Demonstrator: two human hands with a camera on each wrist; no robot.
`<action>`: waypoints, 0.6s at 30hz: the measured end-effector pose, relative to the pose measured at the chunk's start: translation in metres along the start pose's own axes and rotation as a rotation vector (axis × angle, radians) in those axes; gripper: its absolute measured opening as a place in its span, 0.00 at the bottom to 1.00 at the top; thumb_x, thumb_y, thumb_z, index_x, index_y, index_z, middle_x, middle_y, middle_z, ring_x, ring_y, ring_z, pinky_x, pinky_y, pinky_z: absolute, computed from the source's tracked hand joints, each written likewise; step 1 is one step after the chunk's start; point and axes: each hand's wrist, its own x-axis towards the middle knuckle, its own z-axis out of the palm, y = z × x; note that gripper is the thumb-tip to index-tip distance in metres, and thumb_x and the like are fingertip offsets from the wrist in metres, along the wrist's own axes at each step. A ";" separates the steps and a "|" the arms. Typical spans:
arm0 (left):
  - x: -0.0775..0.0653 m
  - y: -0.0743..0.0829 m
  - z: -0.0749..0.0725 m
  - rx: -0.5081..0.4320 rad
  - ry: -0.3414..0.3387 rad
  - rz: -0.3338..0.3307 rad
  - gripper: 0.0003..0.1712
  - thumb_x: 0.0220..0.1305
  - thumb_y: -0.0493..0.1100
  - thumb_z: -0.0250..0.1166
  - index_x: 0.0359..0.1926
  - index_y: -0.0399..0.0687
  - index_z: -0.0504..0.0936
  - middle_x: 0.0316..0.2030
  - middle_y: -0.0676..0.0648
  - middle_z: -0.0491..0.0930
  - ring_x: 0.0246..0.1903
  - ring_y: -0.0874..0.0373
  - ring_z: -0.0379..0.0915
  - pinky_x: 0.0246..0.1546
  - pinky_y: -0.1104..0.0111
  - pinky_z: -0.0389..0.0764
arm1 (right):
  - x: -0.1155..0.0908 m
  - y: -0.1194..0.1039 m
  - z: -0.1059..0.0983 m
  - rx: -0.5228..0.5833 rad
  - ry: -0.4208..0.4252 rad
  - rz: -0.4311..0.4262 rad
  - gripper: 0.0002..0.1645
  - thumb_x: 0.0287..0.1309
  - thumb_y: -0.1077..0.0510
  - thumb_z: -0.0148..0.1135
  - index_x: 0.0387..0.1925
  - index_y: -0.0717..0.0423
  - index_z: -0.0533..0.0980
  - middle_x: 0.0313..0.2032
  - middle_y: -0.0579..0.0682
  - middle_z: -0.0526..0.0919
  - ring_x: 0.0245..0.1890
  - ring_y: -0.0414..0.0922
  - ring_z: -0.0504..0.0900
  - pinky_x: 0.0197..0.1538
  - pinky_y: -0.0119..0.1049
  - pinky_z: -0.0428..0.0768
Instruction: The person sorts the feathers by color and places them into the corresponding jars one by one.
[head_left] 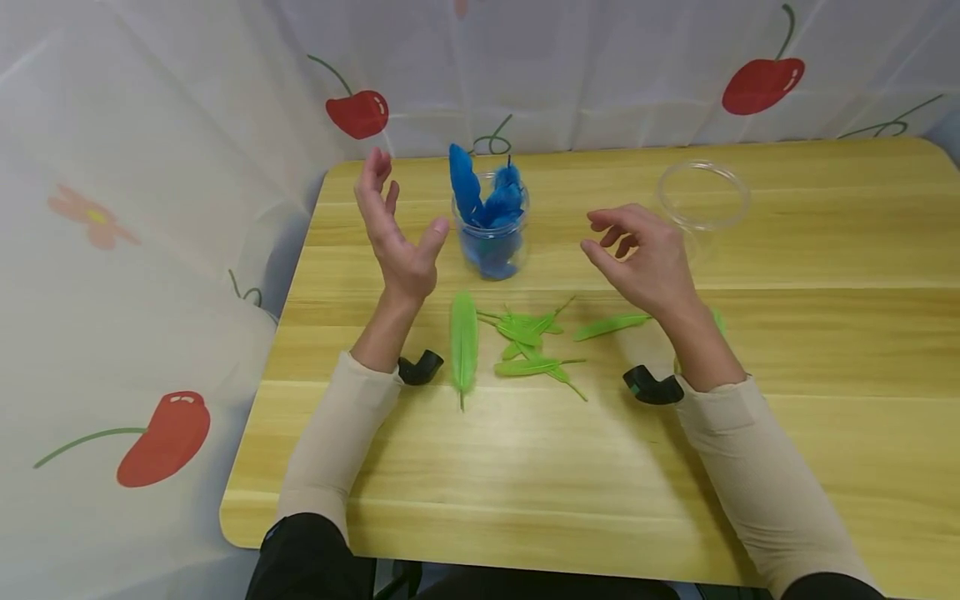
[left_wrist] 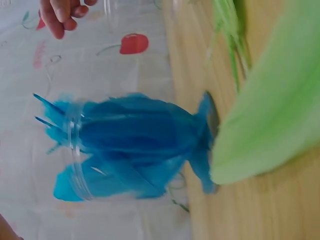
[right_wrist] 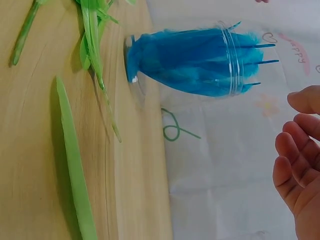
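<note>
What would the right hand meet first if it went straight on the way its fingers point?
The jar of blue feathers, most likely; the right hand points toward it, but depth is unclear, so the hand might miss.

Beige forearm sleeves meet black clothing, with bent black wrist pieces.

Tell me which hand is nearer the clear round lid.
Right. The right hand hovers just left of the lid; the left hand is farther left, beyond the feather jar.
</note>
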 end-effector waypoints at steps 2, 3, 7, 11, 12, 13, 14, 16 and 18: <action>0.000 0.006 0.002 -0.021 -0.006 0.022 0.59 0.53 0.69 0.58 0.66 0.21 0.55 0.64 0.31 0.62 0.66 0.49 0.57 0.67 0.57 0.63 | -0.001 0.001 -0.002 0.015 0.006 0.003 0.16 0.56 0.66 0.70 0.47 0.65 0.82 0.39 0.58 0.85 0.33 0.47 0.81 0.36 0.25 0.74; 0.000 0.009 0.003 -0.029 -0.014 0.027 0.60 0.54 0.70 0.57 0.66 0.21 0.56 0.64 0.31 0.62 0.66 0.49 0.57 0.66 0.57 0.63 | -0.002 0.002 -0.002 0.017 0.008 0.003 0.16 0.56 0.66 0.70 0.47 0.65 0.82 0.39 0.58 0.85 0.33 0.47 0.81 0.36 0.24 0.74; -0.001 0.016 0.007 -0.035 -0.050 0.052 0.60 0.55 0.73 0.57 0.65 0.20 0.58 0.63 0.30 0.63 0.66 0.46 0.57 0.66 0.56 0.64 | -0.005 0.004 -0.005 0.026 0.020 -0.002 0.16 0.55 0.67 0.71 0.46 0.65 0.82 0.39 0.57 0.85 0.33 0.46 0.80 0.35 0.23 0.73; -0.003 0.019 0.009 -0.043 -0.094 0.083 0.53 0.58 0.67 0.57 0.64 0.21 0.60 0.62 0.29 0.63 0.65 0.46 0.58 0.66 0.55 0.65 | -0.007 0.008 -0.008 0.037 0.036 -0.008 0.16 0.54 0.68 0.71 0.46 0.66 0.82 0.38 0.57 0.85 0.32 0.42 0.79 0.34 0.24 0.74; -0.004 0.020 0.009 -0.045 -0.112 0.089 0.52 0.59 0.66 0.57 0.63 0.22 0.60 0.61 0.29 0.63 0.65 0.47 0.58 0.66 0.55 0.65 | -0.008 0.009 -0.009 0.041 0.041 -0.009 0.16 0.53 0.68 0.71 0.46 0.66 0.82 0.38 0.57 0.85 0.32 0.40 0.78 0.34 0.24 0.74; -0.004 0.021 0.010 -0.047 -0.133 0.095 0.50 0.59 0.64 0.57 0.63 0.22 0.61 0.61 0.29 0.63 0.65 0.47 0.58 0.66 0.55 0.65 | -0.008 0.009 -0.010 0.046 0.046 -0.011 0.16 0.53 0.69 0.71 0.46 0.67 0.82 0.38 0.58 0.85 0.32 0.39 0.78 0.34 0.24 0.74; -0.005 0.023 0.010 -0.044 -0.156 0.103 0.49 0.59 0.63 0.57 0.63 0.22 0.61 0.61 0.29 0.63 0.65 0.48 0.59 0.65 0.56 0.65 | -0.008 0.010 -0.011 0.052 0.051 -0.014 0.16 0.53 0.69 0.71 0.46 0.67 0.82 0.38 0.58 0.85 0.32 0.37 0.77 0.34 0.24 0.74; -0.005 0.025 0.011 -0.036 -0.210 0.122 0.47 0.59 0.61 0.58 0.63 0.23 0.62 0.60 0.28 0.64 0.65 0.49 0.59 0.65 0.55 0.66 | -0.008 0.011 -0.014 0.058 0.060 -0.024 0.17 0.52 0.70 0.71 0.45 0.68 0.82 0.38 0.59 0.84 0.32 0.34 0.77 0.34 0.24 0.74; -0.006 0.027 0.012 -0.017 -0.270 0.150 0.45 0.59 0.58 0.60 0.63 0.24 0.63 0.60 0.29 0.64 0.64 0.49 0.60 0.63 0.53 0.67 | -0.008 0.011 -0.017 0.066 0.074 -0.034 0.17 0.52 0.70 0.71 0.45 0.68 0.82 0.38 0.60 0.84 0.32 0.32 0.77 0.34 0.24 0.74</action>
